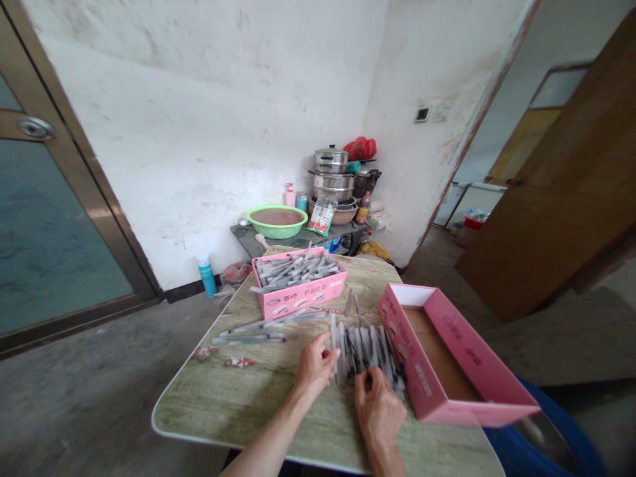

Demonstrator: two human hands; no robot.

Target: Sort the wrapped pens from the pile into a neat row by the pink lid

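Observation:
Several translucent pens (365,344) with grey and black parts lie side by side in a row on the table. At the row's left end is my left hand (317,364), its thumb and index finger apart beside the outermost pens. My right hand (380,407) is over the near ends of the row, fingers curled into a pinch at a dark pen tip; the fingers partly hide it. A pink box (303,295) behind the row is heaped with similar pens. More loose pens (256,336) lie to the left of my hands.
A second pink box (437,397), its brown bottom showing, stands right of the row. Under everything is a wood-patterned table (223,397). Beyond it, a low dark surface holds a green basin (277,228), stacked pots (332,175) and bottles. A blue tub (556,430) sits at lower right.

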